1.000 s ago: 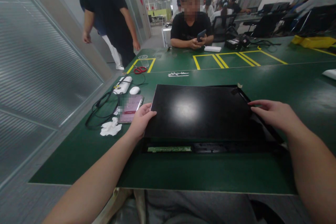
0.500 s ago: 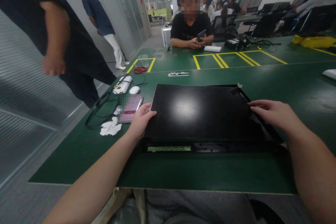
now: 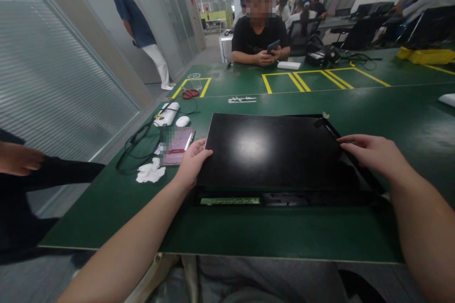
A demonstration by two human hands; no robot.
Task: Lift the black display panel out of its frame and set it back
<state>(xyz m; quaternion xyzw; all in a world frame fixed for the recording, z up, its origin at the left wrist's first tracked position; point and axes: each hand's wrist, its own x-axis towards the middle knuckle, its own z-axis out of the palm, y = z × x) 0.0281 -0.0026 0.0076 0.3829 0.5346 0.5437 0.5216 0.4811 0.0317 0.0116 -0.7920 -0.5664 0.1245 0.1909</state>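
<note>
1. Evidently, the glossy black display panel [image 3: 277,154] sits face up over its black housing [image 3: 309,199] on the green table [image 3: 284,234], set back enough to expose a green circuit board [image 3: 230,201] along the near side.
2. The left hand [image 3: 191,163] pinches the panel's left edge, thumb on top, probably to spare the glossy face.
3. The right hand [image 3: 373,151] puts thumb and forefinger at the opposite edge, seemingly for balance; whether they grip panel or housing, I cannot tell.
</note>
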